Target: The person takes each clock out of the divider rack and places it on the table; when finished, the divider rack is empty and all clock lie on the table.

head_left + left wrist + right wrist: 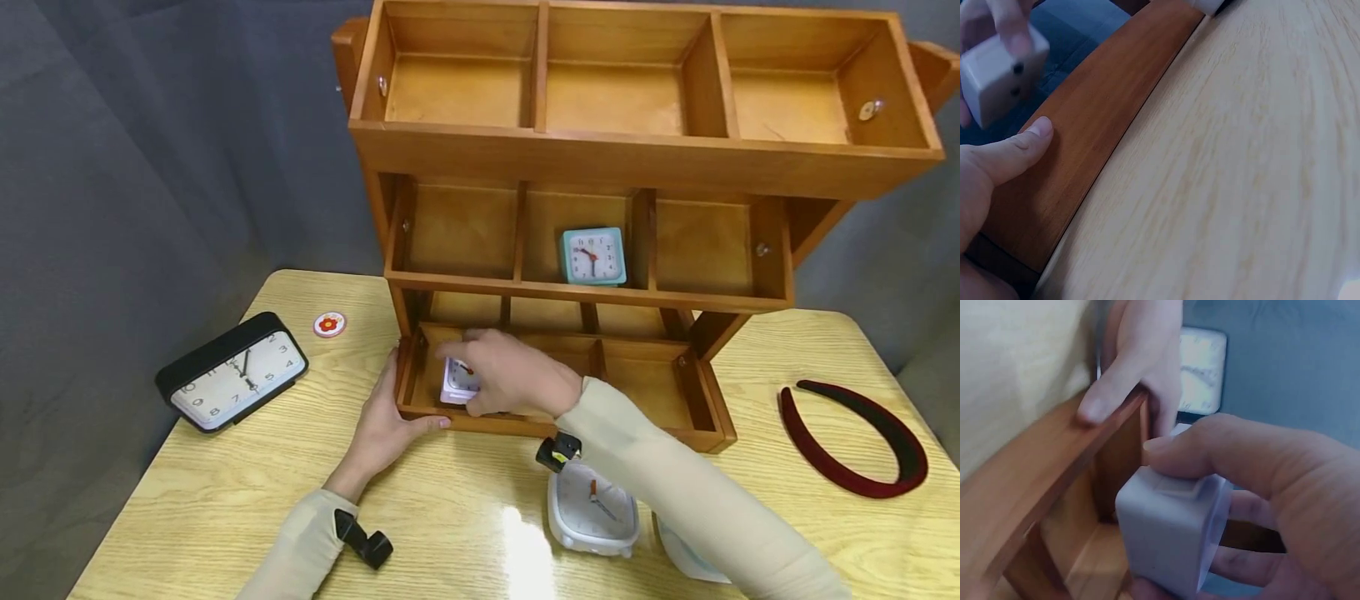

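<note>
My right hand (517, 371) holds a small lavender square alarm clock (456, 385) in the left compartment of the bottom tray (495, 425) of a wooden tiered organizer. In the right wrist view the thumb lies on top of the clock (1166, 519), with other fingers round its far side. The left wrist view catches the clock's back (997, 81), with two dark knobs. At the tray's front left corner my left hand (381, 425) grips the wood, thumb on the front board (1091, 94) and fingers round the side.
A teal clock (594, 257) stands in the middle tier. To the left are a black-cased clock (255, 375) and a flower badge (329, 324). A white alarm clock (592, 512) and a pale object (686, 550) lie near my right forearm. At right is a dark red headband (912, 458).
</note>
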{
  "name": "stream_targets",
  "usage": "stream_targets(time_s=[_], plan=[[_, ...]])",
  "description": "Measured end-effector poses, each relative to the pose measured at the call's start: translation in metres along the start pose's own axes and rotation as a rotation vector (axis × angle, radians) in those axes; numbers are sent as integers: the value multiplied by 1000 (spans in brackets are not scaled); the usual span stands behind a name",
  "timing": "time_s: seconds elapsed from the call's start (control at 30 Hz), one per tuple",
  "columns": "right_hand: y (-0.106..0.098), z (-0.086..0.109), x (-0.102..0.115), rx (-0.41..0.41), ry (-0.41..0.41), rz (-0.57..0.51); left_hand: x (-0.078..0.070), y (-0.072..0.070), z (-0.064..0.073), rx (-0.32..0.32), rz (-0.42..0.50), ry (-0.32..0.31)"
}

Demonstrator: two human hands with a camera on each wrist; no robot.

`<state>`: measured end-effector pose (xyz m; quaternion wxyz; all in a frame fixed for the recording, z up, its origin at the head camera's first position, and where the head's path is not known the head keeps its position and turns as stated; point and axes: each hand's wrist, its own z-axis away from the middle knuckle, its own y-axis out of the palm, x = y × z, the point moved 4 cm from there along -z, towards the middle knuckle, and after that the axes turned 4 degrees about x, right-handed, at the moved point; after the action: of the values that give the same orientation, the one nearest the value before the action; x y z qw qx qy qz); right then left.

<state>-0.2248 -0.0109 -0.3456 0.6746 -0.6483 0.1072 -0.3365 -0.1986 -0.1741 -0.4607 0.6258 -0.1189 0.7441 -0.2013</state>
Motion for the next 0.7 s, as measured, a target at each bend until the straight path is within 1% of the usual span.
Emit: stream_targets(time_s=[0.13,0.3,0.37,0.43,0.6,0.7], plan=[[-2,17,17,-17,-15,29,-1,0,1,0,-19,-19],[3,37,36,6,-5,67,0,0,2,4,-57,-63],[5,44,43,10,-8,74,1,0,2,6,-61,-66],[8,51,48,18,-10,70,1,0,2,4,-65,-56],[17,65,59,17,-18,67,1,-1,1,-5,-11,2],[24,70,62,31,-21,63,2,-1,1,-5,8,6]])
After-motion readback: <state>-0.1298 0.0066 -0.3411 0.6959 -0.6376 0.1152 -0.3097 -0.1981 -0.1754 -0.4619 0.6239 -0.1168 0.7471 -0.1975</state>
